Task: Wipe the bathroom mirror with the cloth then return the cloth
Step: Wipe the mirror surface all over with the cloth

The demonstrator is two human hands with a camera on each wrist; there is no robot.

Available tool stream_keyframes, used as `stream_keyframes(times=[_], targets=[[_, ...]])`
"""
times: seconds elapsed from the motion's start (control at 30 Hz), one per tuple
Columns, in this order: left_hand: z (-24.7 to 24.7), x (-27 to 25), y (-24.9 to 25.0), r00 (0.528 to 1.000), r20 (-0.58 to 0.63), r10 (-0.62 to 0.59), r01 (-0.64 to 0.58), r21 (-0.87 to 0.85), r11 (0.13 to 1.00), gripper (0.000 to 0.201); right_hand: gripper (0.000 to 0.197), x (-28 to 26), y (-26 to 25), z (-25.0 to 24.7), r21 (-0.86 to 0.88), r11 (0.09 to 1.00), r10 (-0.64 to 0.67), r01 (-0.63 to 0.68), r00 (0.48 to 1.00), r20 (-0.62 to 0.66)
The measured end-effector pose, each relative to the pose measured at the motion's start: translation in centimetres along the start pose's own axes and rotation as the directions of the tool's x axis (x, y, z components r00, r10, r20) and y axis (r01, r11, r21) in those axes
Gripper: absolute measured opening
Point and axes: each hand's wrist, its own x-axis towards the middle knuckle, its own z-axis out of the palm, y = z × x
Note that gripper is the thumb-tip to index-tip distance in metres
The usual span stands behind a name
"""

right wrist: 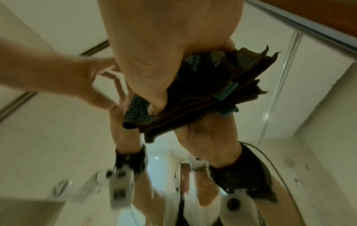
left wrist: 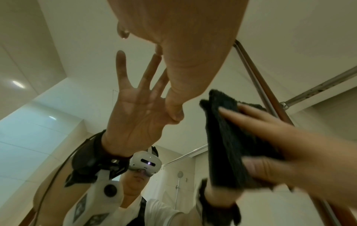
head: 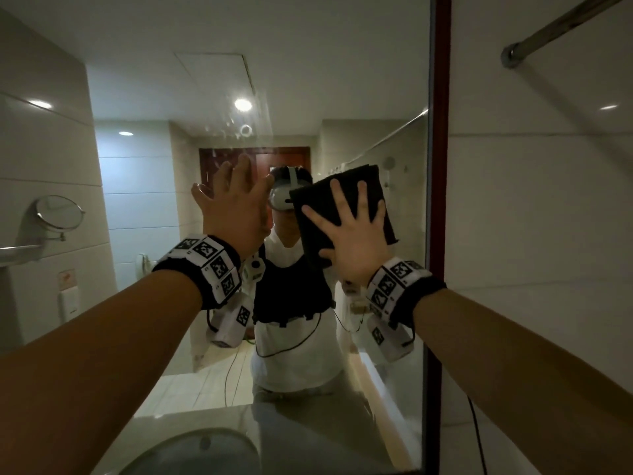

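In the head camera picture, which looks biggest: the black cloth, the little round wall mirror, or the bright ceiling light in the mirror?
Largest to smallest, as they look in that view:
1. cloth
2. round wall mirror
3. ceiling light
The cloth is nearest the camera, so real sizes may differ.

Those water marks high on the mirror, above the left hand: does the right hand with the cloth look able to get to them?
Probably yes. The right hand presses the cloth flat on the mirror; the marks lie up-left across bare glass.

Dim indoor scene; ceiling downlight (head: 243,104) glaring upper centre in the head view; right wrist view motion-blurred, edges warped.
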Motion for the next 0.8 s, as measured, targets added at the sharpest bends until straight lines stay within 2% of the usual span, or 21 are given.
stream_keyframes(times=[0.13, 0.23, 0.4, 0.57, 0.8], targets=[[-0.1, -0.1, -0.1, 1.000, 0.005, 0.000, 0.000, 0.013, 1.000, 0.071, 0.089, 4.9, 0.3, -4.7, 0.082, 0.992, 0.096, -0.092, 0.994, -0.051], [-0.3, -0.1, -0.2, 1.000, 0.006, 0.009, -0.010, 0.006, 1.000, 0.071, 0.090, 6.6, 0.6, -6.3, 0.079, 0.991, 0.112, -0.108, 0.993, -0.048], [-0.2, -0.2, 0.1, 1.000, 0.010, -0.016, 0.016, -0.012, 1.000, 0.073, 0.089, 3.2, -1.4, -2.6, 0.055, 0.996, 0.071, -0.067, 0.995, -0.068], [-0.8, -1.6, 0.5, 0.998, -0.055, -0.026, 0.025, -0.011, 1.000, 0.072, 0.094, -0.7, -3.5, 2.1, 0.011, 0.999, 0.052, -0.052, 0.998, -0.033], [-0.3, -5.4, 0.5, 0.999, 0.034, -0.005, 0.004, 0.040, 0.999, 0.074, 0.096, -2.4, -4.8, 3.7, 0.046, 0.995, 0.088, -0.088, 0.996, -0.002]])
